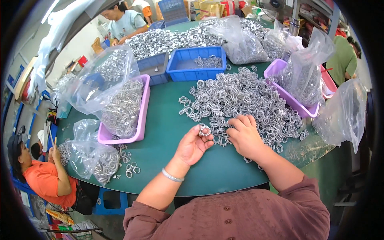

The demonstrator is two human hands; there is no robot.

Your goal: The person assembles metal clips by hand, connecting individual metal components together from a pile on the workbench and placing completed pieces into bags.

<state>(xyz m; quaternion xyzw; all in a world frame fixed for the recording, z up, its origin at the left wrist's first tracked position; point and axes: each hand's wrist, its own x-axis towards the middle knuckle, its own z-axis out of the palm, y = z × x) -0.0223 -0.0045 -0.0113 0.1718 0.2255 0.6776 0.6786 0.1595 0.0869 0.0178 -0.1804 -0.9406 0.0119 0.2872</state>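
Note:
My left hand, palm turned up, pinches a silvery metal ring part between thumb and fingers. A silver bangle circles that wrist. My right hand reaches into the near edge of a large pile of similar metal ring parts. Its fingers are bent down against the parts, and what lies between the fingertips is hidden. Both hands are above the green table, with the left hand just left of the pile's near edge.
At left stands a purple tray with a bag of metal parts; another purple tray holds a bag at right. Blue bins stand beyond the pile, before a bigger heap. Loose rings lie left. Other people sit around the table.

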